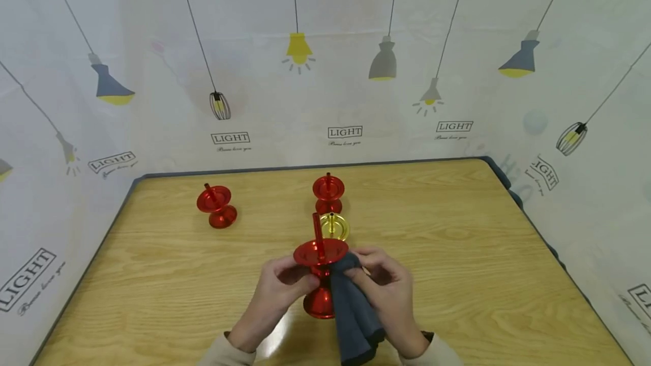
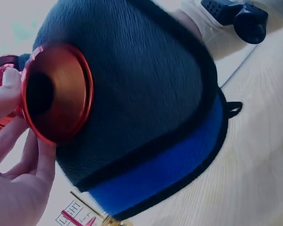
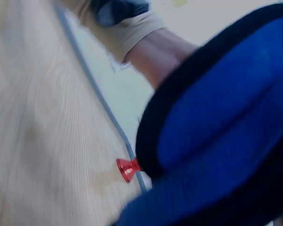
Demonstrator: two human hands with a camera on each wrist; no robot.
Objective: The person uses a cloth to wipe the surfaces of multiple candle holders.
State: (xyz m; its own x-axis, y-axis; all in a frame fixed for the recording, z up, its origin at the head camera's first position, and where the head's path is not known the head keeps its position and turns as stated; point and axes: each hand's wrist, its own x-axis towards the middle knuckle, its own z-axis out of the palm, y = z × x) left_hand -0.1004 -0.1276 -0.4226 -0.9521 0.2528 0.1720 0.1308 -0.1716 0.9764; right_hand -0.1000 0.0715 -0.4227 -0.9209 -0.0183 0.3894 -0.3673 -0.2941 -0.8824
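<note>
In the head view, my left hand (image 1: 274,301) grips the waist of a red metallic candle holder (image 1: 319,305), which has a wide dish, a flared base and an upright stem. It is held nearly upright above the table's near part. My right hand (image 1: 394,298) pinches a dark grey-blue cloth (image 1: 356,321) against the holder's right side, and the rest of the cloth hangs down. The left wrist view shows the holder's hollow base (image 2: 61,99) beside the cloth (image 2: 137,80), which has black edging, a bright blue face and a small loop. In the right wrist view, the cloth (image 3: 217,113) hides my right fingers.
A gold candle holder (image 1: 342,230) stands just beyond the held one, partly covered by it. Behind it is another red candle holder (image 1: 328,190), with a third (image 1: 215,201) at back left. Printed curtains (image 1: 285,106) surround the wooden table (image 1: 168,298).
</note>
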